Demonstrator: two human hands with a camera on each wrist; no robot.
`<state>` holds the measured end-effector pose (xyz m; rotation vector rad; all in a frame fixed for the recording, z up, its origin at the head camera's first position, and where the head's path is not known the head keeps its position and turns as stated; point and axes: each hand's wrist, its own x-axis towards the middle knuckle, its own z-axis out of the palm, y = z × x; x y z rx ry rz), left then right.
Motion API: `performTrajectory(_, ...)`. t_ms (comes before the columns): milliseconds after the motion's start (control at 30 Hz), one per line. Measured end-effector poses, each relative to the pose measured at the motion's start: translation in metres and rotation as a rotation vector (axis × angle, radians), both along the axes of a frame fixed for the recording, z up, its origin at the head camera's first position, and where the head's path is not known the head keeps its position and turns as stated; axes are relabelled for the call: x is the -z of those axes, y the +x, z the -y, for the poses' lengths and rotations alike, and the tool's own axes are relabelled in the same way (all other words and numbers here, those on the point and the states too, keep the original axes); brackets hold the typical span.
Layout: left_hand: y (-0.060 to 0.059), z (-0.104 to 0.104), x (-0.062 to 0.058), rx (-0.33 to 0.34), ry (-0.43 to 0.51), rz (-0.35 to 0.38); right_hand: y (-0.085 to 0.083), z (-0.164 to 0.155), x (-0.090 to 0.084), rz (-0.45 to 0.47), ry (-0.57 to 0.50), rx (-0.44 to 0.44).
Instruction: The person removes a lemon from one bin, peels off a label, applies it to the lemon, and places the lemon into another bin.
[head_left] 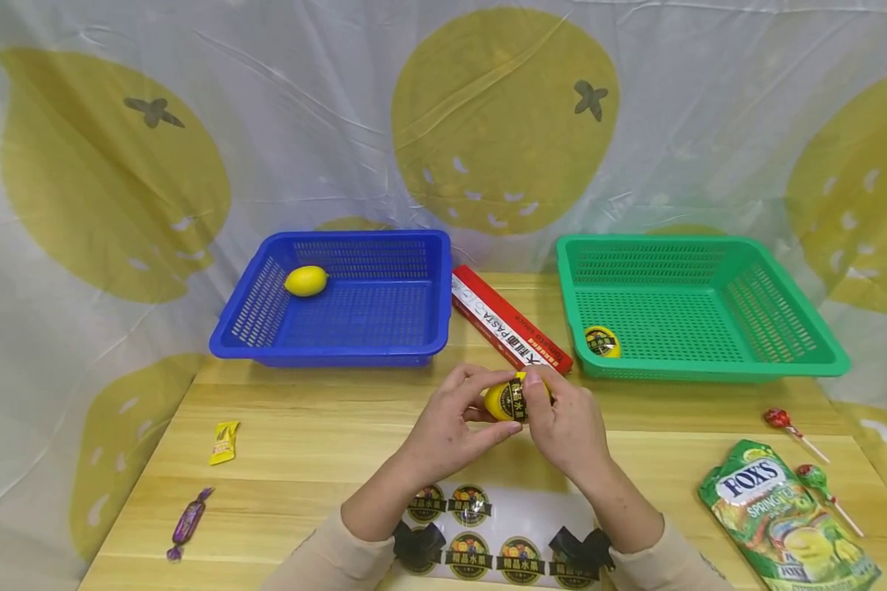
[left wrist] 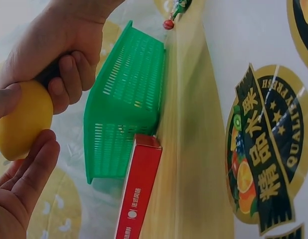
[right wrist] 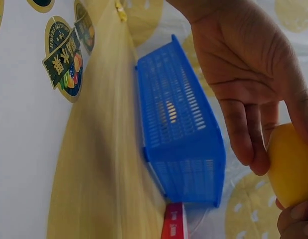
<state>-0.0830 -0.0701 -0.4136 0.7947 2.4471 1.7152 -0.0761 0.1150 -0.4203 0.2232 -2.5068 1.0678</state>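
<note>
- Two bare hands met around one smooth yellow lemon-shaped fruit [head_left: 497,402], which sat between them
- The left hand [head_left: 443,427] pinched it between thumb and nearly straight fingers, seemingly to steady it
- The right hand [head_left: 571,414] gripped the other end, thumb on top by a black-and-gold printed label [head_left: 517,400], fingers curled around, probably to press that label flat
- Nearer the body than the hands, between the forearms, lay a white sheet of round black-and-gold stickers [head_left: 540,509], presumably for easy reach
- Beyond the left hand stood a blue plastic mesh basket [head_left: 328,355] with a yellow lemon [head_left: 306,281], no label showing
- Beyond the right hand, a green plastic mesh basket [head_left: 710,372] held a labelled yellow fruit [head_left: 602,341], perhaps separating labelled from plain
- Just past the hands, a long red-and-white pasta box [head_left: 510,320] lay slantwise between the baskets
</note>
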Motion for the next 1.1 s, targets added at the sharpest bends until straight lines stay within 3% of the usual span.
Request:
performTrajectory(233,-0.0003,0.0000,0.0013,-0.021,0.008,0.000,-0.0005,-0.0029,-0.0029,0.138,-0.109,-0.025)
performTrajectory(367,0.0002,-0.0005,0.0021,-0.034,0.000,-0.001,-0.0015,-0.0034,-0.0047,0.205,-0.090,-0.028)
performTrajectory(667,0.0022,-0.0033,0.0038,-0.012,-0.021,-0.053,-0.0003,0.0007,-0.0015,0.120,-0.006,0.020)
performTrajectory(1100,0.0025,-0.0027,0.0027,-0.029,-0.098,-0.142,0.0040,-0.0023,-0.0050,0.259,-0.120,0.000)
